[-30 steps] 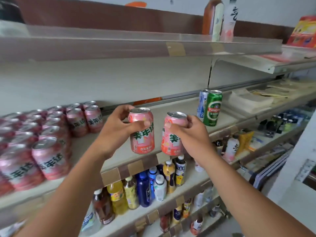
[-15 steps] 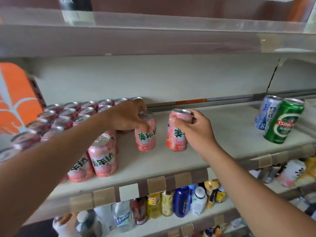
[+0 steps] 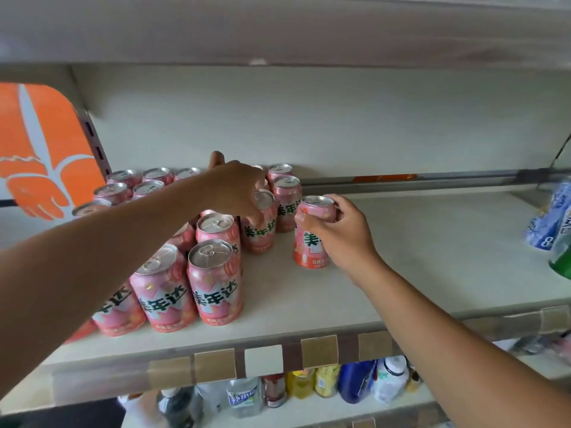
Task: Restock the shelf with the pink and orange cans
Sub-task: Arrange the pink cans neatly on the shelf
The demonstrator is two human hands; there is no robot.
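Full cans prob. fairly heavy, stiff but dent-prone w/ slick sides, so best gripped round the upper wall near the rim. The left hand [image 3: 238,189] grips the top of one pink can [image 3: 261,233] at the edge of the stocked rows [image 3: 213,282]; the right hand [image 3: 336,233] wraps another can [image 3: 309,245], standing on the shelf [image 3: 417,273] just right of them. Both pink-orange w/ green lettering, silver pull-tab lids.

Your left: orange sign [image 3: 46,143], a hand drawn on it.
Your far right: blue can [image 3: 548,217] and green can [image 3: 560,257], side by side, cut off at the edge.
Below you: yellow bottles [image 3: 301,383], blue bottle [image 3: 355,381], white-capped bottle [image 3: 391,378], standing in a row.
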